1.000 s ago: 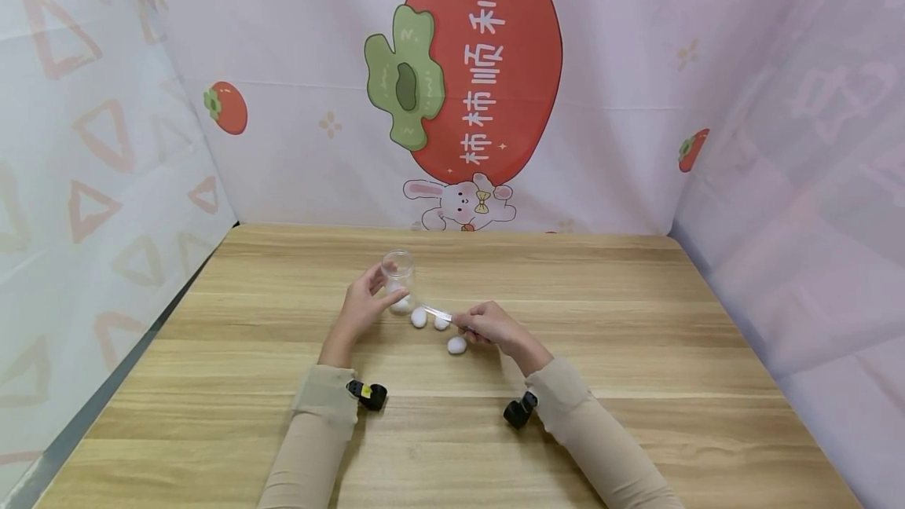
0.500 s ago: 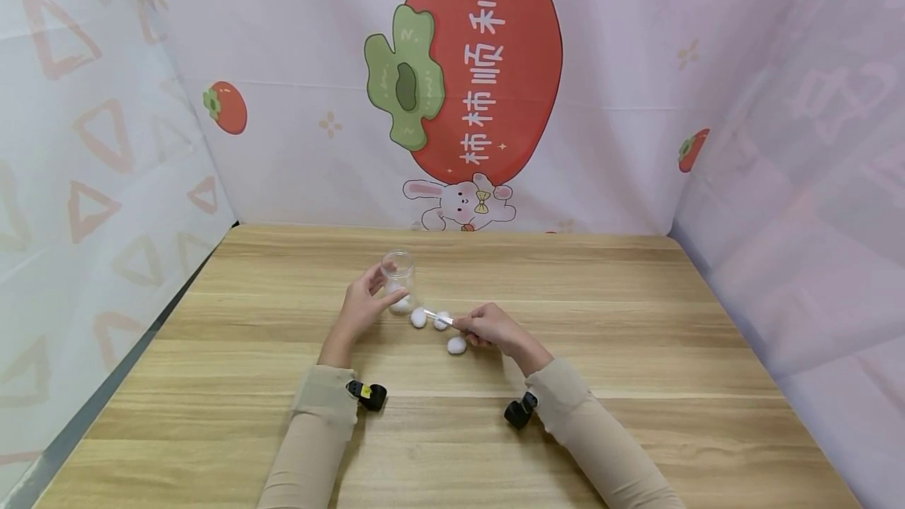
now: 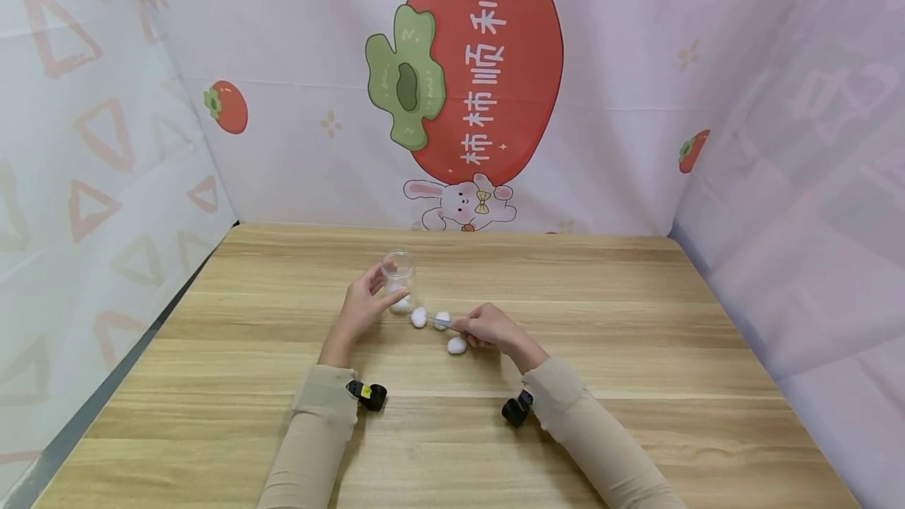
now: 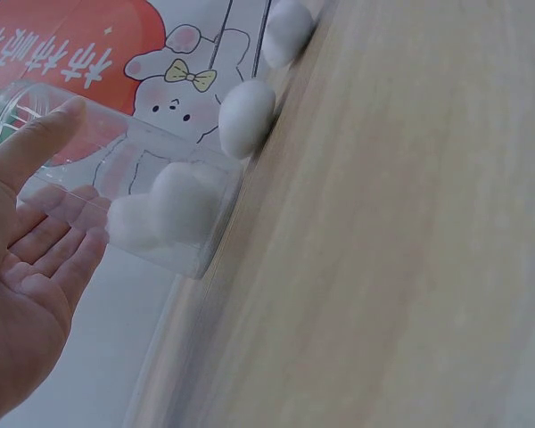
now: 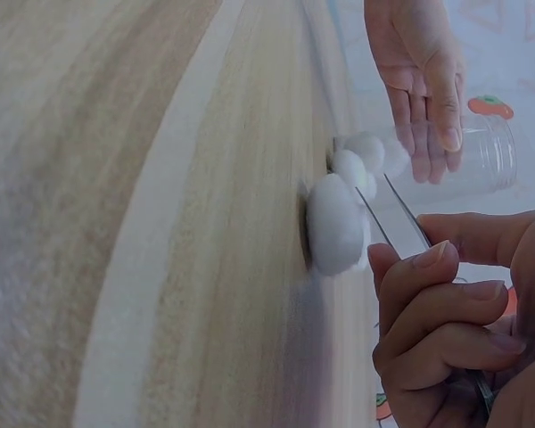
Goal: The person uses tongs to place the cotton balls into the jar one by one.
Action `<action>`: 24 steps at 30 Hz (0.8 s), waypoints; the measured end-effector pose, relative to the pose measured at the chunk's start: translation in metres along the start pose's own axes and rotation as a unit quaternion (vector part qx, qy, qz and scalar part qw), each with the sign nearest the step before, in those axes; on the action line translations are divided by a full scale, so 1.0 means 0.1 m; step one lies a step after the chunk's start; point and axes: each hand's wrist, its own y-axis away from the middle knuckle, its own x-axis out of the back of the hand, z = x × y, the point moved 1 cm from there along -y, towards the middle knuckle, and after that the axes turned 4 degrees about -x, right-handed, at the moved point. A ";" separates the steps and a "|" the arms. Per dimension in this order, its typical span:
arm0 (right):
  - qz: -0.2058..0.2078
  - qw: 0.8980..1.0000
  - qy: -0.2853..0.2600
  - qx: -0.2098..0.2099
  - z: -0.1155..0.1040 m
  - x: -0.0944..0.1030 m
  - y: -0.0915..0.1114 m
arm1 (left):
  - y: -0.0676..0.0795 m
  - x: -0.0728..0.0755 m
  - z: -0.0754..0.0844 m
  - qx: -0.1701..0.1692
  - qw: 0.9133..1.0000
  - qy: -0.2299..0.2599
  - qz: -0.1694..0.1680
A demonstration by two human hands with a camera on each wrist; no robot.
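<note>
My left hand (image 3: 362, 303) holds a clear jar (image 3: 399, 264) upright on the table, thumb on one side and fingers on the other. Several white cotton balls (image 4: 183, 203) lie at the jar's bottom. My right hand (image 3: 489, 325) pinches metal tweezers (image 5: 407, 212), whose two tips stand apart and point at the cotton ball (image 3: 419, 317) nearest the jar. Whether the tips touch it I cannot tell. A second cotton ball (image 3: 441, 316) sits under the tweezers, partly covered by them. The third loose cotton ball (image 3: 457, 346) lies closer to me, beside my right fingers.
All of this stands on a wood-grain table (image 3: 601, 320). Behind it hangs a cloth backdrop (image 3: 283, 171) printed with persimmons and a rabbit, and pale cloth walls (image 3: 806, 258) close off both sides. Each sleeve cuff carries a small black camera (image 3: 518, 408).
The tweezers' tips have come down a little, from beside the jar to the nearest cotton ball. My left hand, the jar and the loose cotton balls stay in place.
</note>
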 end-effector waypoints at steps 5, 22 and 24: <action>0.005 1.000 0.012 -0.011 -0.02 -0.02 -0.01 | 0.00 0.00 0.00 0.001 1.000 -0.002 0.000; 0.009 0.999 0.022 -0.030 -0.10 -0.09 -0.06 | 0.02 0.01 0.08 0.044 0.999 0.009 -0.015; 0.011 0.999 0.024 -0.031 -0.11 -0.10 -0.07 | 0.05 0.02 0.17 0.044 0.999 0.006 -0.018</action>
